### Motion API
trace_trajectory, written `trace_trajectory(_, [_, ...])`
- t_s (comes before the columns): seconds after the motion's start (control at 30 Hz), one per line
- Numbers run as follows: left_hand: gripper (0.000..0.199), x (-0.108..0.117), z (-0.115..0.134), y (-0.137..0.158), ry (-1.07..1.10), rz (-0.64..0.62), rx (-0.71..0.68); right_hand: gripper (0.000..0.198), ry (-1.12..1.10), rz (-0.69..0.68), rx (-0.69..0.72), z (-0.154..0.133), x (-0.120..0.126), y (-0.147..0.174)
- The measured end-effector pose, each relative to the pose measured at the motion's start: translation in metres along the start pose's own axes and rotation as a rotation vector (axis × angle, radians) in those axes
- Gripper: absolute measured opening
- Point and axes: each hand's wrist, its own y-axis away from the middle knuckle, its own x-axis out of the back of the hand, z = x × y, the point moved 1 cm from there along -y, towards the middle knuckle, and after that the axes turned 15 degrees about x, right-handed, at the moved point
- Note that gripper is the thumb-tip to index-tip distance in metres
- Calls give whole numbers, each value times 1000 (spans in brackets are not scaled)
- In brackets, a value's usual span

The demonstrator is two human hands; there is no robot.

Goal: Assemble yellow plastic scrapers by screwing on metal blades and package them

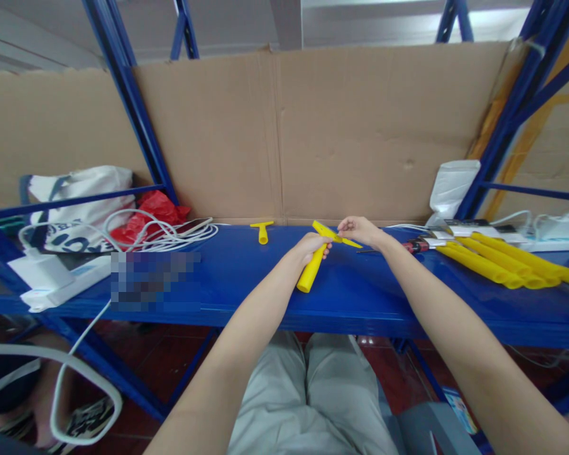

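Note:
My left hand (317,246) is wrapped around a yellow T-shaped plastic handle (310,275); its hollow round grip points down towards me and its flat crosspiece slants to the right. Just above the crosspiece's right part is my right hand (359,230), its fingers curled and the tips close together. Whatever they pinch, if anything, is too small to make out. A second yellow T-shaped piece (263,235) stands on the blue shelf (246,272) to the left. Behind my right forearm lies a screwdriver (416,246) with a red and black handle, its shaft pointing left.
Several yellow tubular handles (497,265) lie at the right, beside a white plastic packet (452,189). At the left are coiled white cables (180,237), a power strip (76,283), a red bag (146,218) and a cloth bag (83,202). Cardboard (351,139) closes off the back.

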Motion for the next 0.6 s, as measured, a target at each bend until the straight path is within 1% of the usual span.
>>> trace_trajectory(0.23, [22,0,0,3,-22,-11,6,20,-66,-51,-71,-4,-4,2])
trace_trajectory(0.37, [25,0,0,4,-23,-22,-11,20,-74,-87,-83,-6,-4,3])
trace_trajectory(0.6, [19,-1,0,6,-4,-66,-12,21,-75,-43,-95,-2,-6,0])
